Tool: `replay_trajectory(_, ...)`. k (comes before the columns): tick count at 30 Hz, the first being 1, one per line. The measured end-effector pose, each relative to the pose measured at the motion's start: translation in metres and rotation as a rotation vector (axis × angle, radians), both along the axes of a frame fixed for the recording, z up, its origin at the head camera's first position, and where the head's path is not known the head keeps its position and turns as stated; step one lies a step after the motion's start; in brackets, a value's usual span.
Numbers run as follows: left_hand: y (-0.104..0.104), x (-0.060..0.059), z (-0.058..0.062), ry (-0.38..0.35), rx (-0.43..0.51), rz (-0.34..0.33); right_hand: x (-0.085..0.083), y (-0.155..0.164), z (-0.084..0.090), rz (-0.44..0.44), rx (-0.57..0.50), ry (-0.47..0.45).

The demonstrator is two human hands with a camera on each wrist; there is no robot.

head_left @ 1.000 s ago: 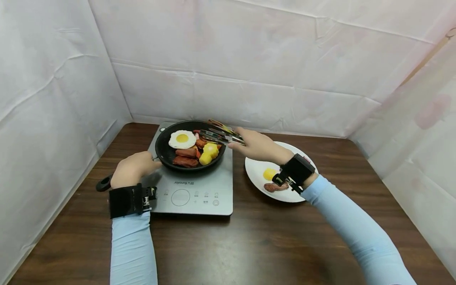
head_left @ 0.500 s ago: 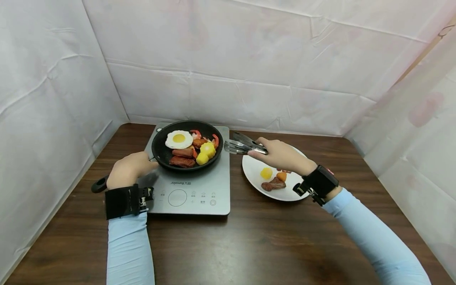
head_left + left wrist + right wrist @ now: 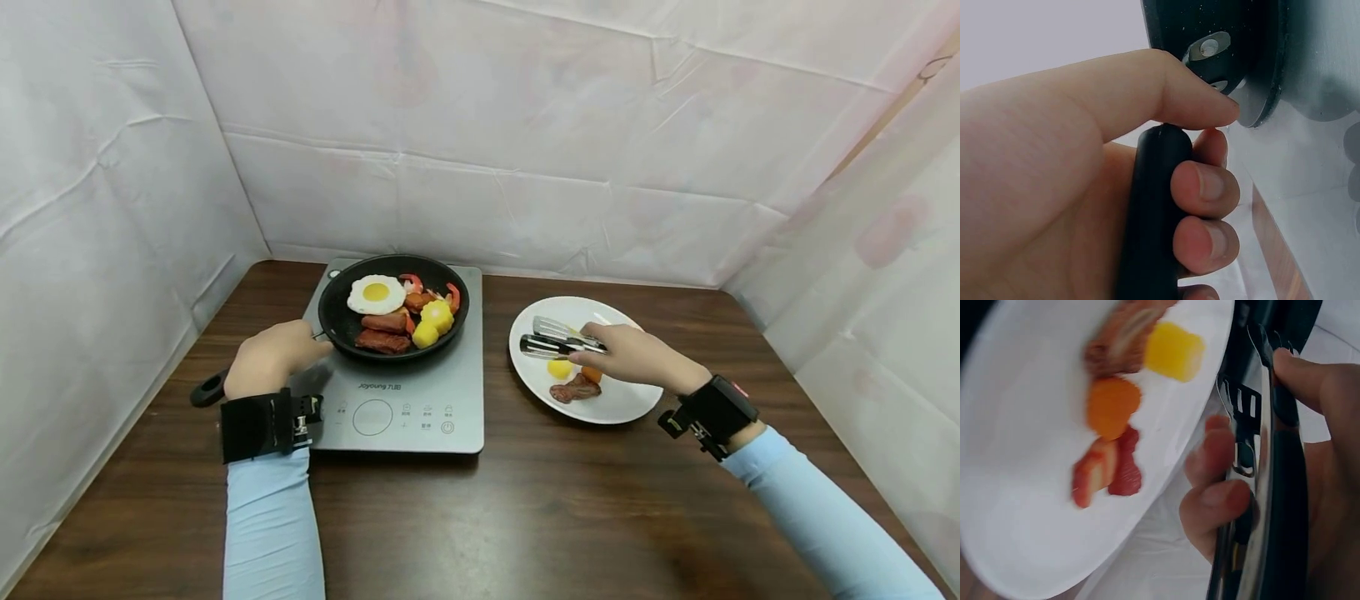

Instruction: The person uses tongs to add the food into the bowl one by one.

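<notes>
The left hand [image 3: 272, 357] grips the pan handle [image 3: 208, 387] while the right hand [image 3: 637, 357] holds tongs [image 3: 558, 337] over the plate [image 3: 630, 404].

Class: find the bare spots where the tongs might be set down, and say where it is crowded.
Bare wood lies along the table front, between the sleeves, and right of the plate. The strip between cooker and plate is narrow. The pan is crowded with food.

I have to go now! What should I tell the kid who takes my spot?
Left hand grips the pan handle; the pan sits on the cooker.
Right hand holds the tongs over the plate; nothing shows between their tips.
Done: four bits of food lie on the plate.
Left: egg, sausages, corn and red bits remain in the pan.
</notes>
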State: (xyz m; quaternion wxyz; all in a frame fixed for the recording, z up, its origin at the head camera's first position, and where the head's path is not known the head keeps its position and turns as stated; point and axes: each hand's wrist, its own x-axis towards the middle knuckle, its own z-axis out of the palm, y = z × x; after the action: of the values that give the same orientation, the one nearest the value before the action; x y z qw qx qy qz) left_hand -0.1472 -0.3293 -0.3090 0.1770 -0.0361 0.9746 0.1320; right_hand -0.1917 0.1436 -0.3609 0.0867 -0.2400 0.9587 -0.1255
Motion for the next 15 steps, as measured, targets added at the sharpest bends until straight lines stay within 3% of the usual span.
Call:
replay_trajectory(8,0.002,0.000,0.001,-0.001,-0.001,0.004,0.012,0.018,-0.008,0.005,0.068,-0.007)
replay_trajectory(15,0.000,-0.001,-0.001,0.006,-0.005,-0.011,0.015,0.023,-0.016,0.089,0.045,-0.006)
